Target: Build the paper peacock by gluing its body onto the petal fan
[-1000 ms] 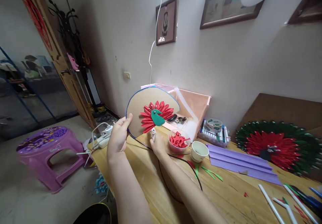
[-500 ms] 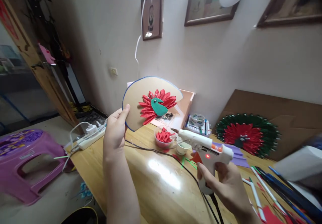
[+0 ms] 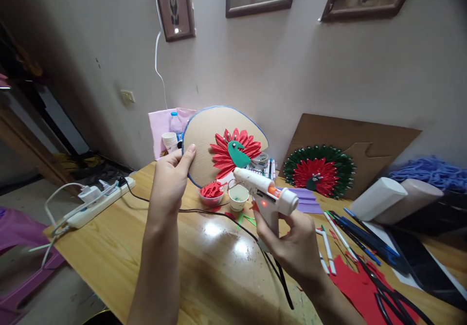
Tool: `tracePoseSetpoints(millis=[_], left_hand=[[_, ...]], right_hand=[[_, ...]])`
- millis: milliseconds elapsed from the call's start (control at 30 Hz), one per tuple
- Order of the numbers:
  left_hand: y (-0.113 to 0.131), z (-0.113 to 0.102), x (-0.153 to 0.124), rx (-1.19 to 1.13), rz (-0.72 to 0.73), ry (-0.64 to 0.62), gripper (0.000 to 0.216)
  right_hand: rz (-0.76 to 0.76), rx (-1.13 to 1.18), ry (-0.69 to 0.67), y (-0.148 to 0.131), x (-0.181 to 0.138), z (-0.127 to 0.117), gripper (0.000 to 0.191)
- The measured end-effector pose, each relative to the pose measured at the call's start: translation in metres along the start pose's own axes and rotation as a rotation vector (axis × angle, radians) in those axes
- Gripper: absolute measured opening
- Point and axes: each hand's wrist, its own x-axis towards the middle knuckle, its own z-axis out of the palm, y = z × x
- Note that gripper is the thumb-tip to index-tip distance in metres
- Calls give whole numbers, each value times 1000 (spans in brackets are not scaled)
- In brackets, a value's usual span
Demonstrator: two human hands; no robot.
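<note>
My left hand (image 3: 173,174) grips the left edge of a cardboard fan (image 3: 200,135) with a blue rim, thumb on its front face. Red pleated petals (image 3: 221,152) and a green bird shape (image 3: 239,154) with a small eye sit on the fan, which is held up above the table. In my right hand (image 3: 288,237) is a white hot glue gun (image 3: 264,193), its red light lit and its nozzle close to the fan's lower edge. Behind and below are a tub of red pieces (image 3: 211,192) and a small white cup (image 3: 239,197).
A power strip (image 3: 98,206) lies at the table's left edge, its black cord crossing the tabletop. To the right are scissors (image 3: 390,291), red sheet scraps (image 3: 350,286) and pens (image 3: 359,235). A red-and-green fan (image 3: 319,171) leans on cardboard (image 3: 383,154) at the back.
The view has swung right and shows more of the table's right side. The glue gun has come nearer to the fan; both hands keep their hold.
</note>
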Motion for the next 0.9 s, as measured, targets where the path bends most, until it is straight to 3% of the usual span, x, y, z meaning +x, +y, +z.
tracePoseSetpoints(millis=[133,433,533,700,767,900], left_hand=[[1,1,0,14,52,25,23],[1,-1,0,51,50,65,22],[1,-3,1,42,53,67,22],[-3,-6,6,1,5,86,24],[-5,-7,8,-24,-21,82,24],[-6,-7,9,-29,-29,55,26]], right_hand=[[2,-41,34,-1,-1,-5,18],[-48,-10,-39,-6,-4,-12,11],[48,-16,-44,0,0,-19,17],[353,159,5,22,16,-40,31],[397,184,1,29,22,-48,33],[379,129,-136,32,27,-53,35]])
